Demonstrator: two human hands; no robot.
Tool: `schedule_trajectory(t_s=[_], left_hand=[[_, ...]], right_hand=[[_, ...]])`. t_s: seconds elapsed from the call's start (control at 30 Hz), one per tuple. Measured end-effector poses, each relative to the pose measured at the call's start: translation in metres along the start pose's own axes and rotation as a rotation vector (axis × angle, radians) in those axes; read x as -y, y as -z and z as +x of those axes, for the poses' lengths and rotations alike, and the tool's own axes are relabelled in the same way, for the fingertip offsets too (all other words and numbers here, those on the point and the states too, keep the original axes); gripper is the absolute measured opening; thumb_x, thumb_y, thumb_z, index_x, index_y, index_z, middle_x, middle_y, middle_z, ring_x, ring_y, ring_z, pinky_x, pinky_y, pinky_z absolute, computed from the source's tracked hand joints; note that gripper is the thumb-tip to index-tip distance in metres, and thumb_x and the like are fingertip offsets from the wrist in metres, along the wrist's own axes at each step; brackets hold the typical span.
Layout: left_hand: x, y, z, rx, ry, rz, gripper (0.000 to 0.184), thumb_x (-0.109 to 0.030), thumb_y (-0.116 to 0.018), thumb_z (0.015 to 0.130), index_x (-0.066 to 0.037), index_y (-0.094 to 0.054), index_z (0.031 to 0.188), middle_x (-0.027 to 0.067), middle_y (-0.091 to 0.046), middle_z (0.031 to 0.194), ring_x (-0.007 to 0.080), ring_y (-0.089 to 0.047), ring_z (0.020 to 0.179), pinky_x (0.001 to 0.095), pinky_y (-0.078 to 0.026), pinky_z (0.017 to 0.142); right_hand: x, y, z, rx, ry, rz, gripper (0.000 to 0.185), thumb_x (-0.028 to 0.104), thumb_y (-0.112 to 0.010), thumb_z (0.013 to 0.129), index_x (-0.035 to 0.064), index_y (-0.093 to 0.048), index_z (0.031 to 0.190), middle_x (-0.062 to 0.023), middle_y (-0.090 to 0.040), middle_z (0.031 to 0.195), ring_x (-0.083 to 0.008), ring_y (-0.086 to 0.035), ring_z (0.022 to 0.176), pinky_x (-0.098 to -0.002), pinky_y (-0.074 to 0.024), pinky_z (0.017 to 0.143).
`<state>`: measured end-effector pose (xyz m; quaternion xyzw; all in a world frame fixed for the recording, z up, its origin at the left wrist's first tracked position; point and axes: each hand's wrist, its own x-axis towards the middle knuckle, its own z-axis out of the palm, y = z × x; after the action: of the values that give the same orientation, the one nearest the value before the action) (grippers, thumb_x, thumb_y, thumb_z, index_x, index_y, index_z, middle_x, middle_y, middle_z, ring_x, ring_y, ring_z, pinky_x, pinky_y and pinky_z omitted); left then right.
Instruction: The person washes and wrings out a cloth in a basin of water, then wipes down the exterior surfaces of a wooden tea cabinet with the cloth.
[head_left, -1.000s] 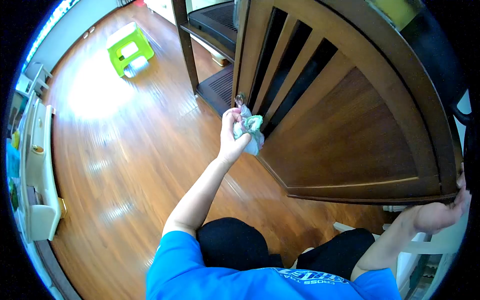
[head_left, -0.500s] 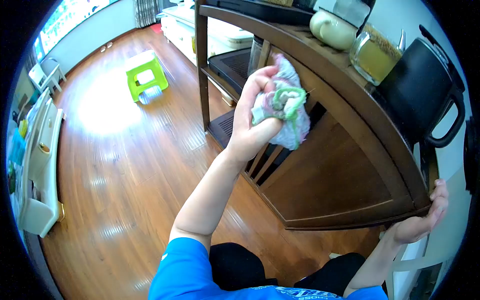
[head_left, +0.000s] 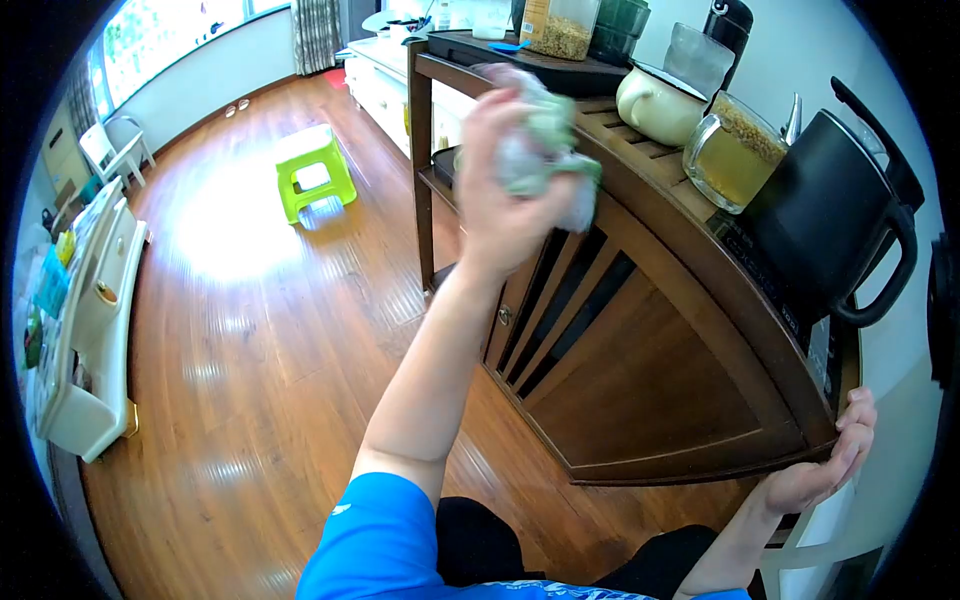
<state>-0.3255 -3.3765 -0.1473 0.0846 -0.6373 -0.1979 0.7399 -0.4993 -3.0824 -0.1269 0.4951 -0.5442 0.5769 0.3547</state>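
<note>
My left hand (head_left: pixel 510 185) is wrapped round a crumpled white and green cloth (head_left: pixel 545 140), both blurred by motion, at the upper front edge of the dark wooden cabinet (head_left: pixel 650 370). Below them is the cabinet's slatted door with a small metal knob (head_left: pixel 505 315). At the cabinet's right corner my right hand (head_left: pixel 825 465) rests against the edge, fingers extended upward, holding nothing. On the cabinet top stand a cream pot (head_left: pixel 660 105), a glass jug (head_left: pixel 735 155) of yellowish liquid and a black kettle (head_left: pixel 825 215).
A black tray (head_left: pixel 510 58) with a jar of grains (head_left: pixel 560 25) stands at the cabinet's far end. A green and white stool (head_left: pixel 315 175) is on the wooden floor. White drawers (head_left: pixel 95 330) line the left side; a white chair (head_left: pixel 115 150) stands farther back.
The view has tilted up, bringing the cabinet top into sight. My left hand has risen with the cloth from beside the door knob to the top edge. My right hand stays by the corner.
</note>
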Motion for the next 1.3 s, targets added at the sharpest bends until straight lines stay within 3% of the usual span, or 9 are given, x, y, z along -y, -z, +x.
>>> schedule_trajectory(t_s=[0.13,0.33,0.53,0.7,0.87,0.97,1.13,1.2,1.3], left_hand=[[0.025,-0.009,-0.013,-0.054,-0.092,0.075,0.034,-0.004,-0.065,0.061,-0.005,-0.053,0.093,0.0117,-0.046,0.103,0.0220,-0.046,0.101,0.0343,-0.038,0.088],[0.053,0.018,-0.084,-0.033,0.568,-0.379,0.035,0.000,-0.060,0.068,-0.003,-0.052,0.102,0.0042,-0.054,0.099,0.0094,-0.052,0.087,0.0246,-0.044,0.075],[0.064,0.031,-0.115,0.026,0.422,-0.053,0.030,-0.004,-0.062,0.063,-0.003,-0.055,0.092,0.0109,-0.050,0.104,0.0230,-0.049,0.101,0.0308,-0.037,0.088],[0.064,0.042,-0.130,0.092,0.275,0.193,0.035,-0.005,-0.063,0.057,-0.003,-0.054,0.090,0.0144,-0.049,0.103,0.0322,-0.051,0.097,0.0355,-0.042,0.084],[0.069,0.058,-0.133,0.037,0.326,0.201,0.034,-0.006,-0.064,0.057,-0.005,-0.056,0.091,0.0106,-0.052,0.099,0.0238,-0.051,0.099,0.0324,-0.040,0.087],[0.091,0.081,-0.138,-0.182,0.614,-0.008,0.032,-0.009,-0.066,0.058,-0.004,-0.056,0.088,0.0103,-0.055,0.090,0.0223,-0.055,0.089,0.0302,-0.043,0.080],[0.086,0.067,-0.151,0.015,0.893,-0.203,0.039,-0.013,-0.067,0.060,-0.006,-0.055,0.096,0.0083,-0.053,0.096,0.0196,-0.053,0.095,0.0333,-0.043,0.082],[0.097,0.050,-0.181,0.066,0.493,0.221,0.038,-0.010,-0.065,0.067,-0.006,-0.052,0.101,0.0071,-0.056,0.088,0.0174,-0.057,0.081,0.0305,-0.046,0.076],[0.125,0.055,-0.210,-0.025,0.835,-0.093,0.034,-0.019,-0.061,0.073,-0.005,-0.051,0.103,0.0058,-0.058,0.088,0.0138,-0.054,0.083,0.0266,-0.043,0.079]], right_hand=[[-0.003,0.008,0.000,0.035,-0.022,-0.104,0.018,0.020,-0.024,0.086,0.0093,-0.033,0.075,-0.0089,-0.048,0.093,-0.0201,-0.044,0.096,-0.0344,-0.0297,0.095],[-0.007,0.004,0.000,0.018,0.052,-0.084,0.022,0.022,-0.022,0.086,0.0082,-0.035,0.076,-0.0102,-0.050,0.096,-0.0219,-0.045,0.099,-0.0360,-0.0311,0.095],[-0.006,0.003,0.001,-0.020,0.031,-0.090,0.027,0.022,-0.021,0.088,0.0053,-0.040,0.078,-0.0124,-0.051,0.097,-0.0232,-0.045,0.100,-0.0358,-0.0327,0.093],[-0.009,0.005,0.001,-0.028,0.082,-0.081,0.028,0.018,-0.021,0.088,0.0031,-0.041,0.076,-0.0145,-0.051,0.098,-0.0248,-0.045,0.098,-0.0378,-0.0320,0.092],[-0.005,0.010,0.006,-0.008,0.090,-0.131,0.034,0.020,-0.024,0.088,-0.0006,-0.051,0.086,-0.0166,-0.053,0.105,-0.0246,-0.048,0.097,-0.0377,-0.0370,0.091],[-0.015,0.015,0.006,-0.070,-0.042,-0.003,0.042,0.018,-0.026,0.086,-0.0078,-0.053,0.105,-0.0178,-0.053,0.109,-0.0266,-0.050,0.101,-0.0373,-0.0401,0.091],[0.000,0.001,0.001,-0.103,-0.035,-0.032,0.041,0.019,-0.028,0.087,-0.0081,-0.054,0.101,-0.0176,-0.054,0.105,-0.0265,-0.052,0.098,-0.0362,-0.0415,0.090],[0.003,-0.002,0.002,-0.163,-0.109,0.141,0.025,0.015,-0.031,0.084,0.0014,-0.051,0.079,-0.0143,-0.054,0.094,-0.0267,-0.049,0.096,-0.0408,-0.0373,0.091],[-0.004,0.003,0.006,-0.126,-0.094,0.186,0.024,0.015,-0.031,0.083,0.0020,-0.051,0.078,-0.0137,-0.054,0.091,-0.0270,-0.049,0.095,-0.0409,-0.0372,0.091]])
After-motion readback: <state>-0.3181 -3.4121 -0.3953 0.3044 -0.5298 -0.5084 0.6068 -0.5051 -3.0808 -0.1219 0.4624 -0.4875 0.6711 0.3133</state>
